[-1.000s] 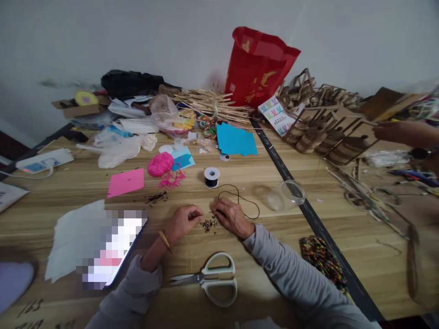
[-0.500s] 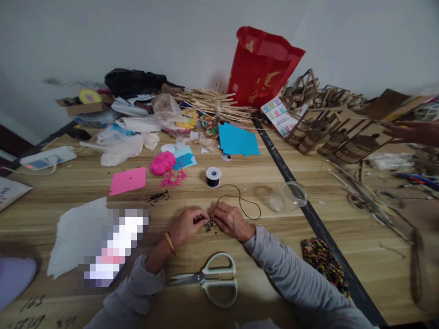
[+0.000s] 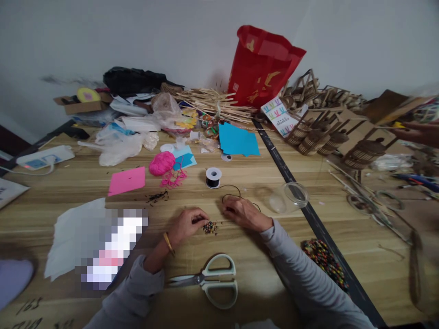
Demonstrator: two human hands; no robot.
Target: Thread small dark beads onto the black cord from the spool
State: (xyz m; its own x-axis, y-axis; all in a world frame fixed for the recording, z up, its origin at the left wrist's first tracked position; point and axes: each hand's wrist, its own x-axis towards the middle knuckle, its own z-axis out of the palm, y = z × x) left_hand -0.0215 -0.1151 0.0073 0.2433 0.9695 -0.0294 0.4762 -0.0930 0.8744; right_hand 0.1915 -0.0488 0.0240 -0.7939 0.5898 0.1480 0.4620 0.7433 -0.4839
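Note:
My left hand, with a yellow bangle at its wrist, is closed in a pinch at the left edge of a small pile of dark and tan beads. What sits between its fingertips is too small to make out. To the right of the pile, my right hand has its fingers closed on thin black cord. That cord runs back to a white spool wound in black. White-handled scissors lie on the table just below the beads.
A clear round container and a heap of colourful bead strings lie to the right. Pink yarn and pink paper lie left. Small woven lanterns stand at the right, near another person's hand. A red bag stands behind.
My right hand has moved right, away from my left hand and the beads, uncovering more of the pile. The cord's loop has shifted with it. My left hand stays almost in place.

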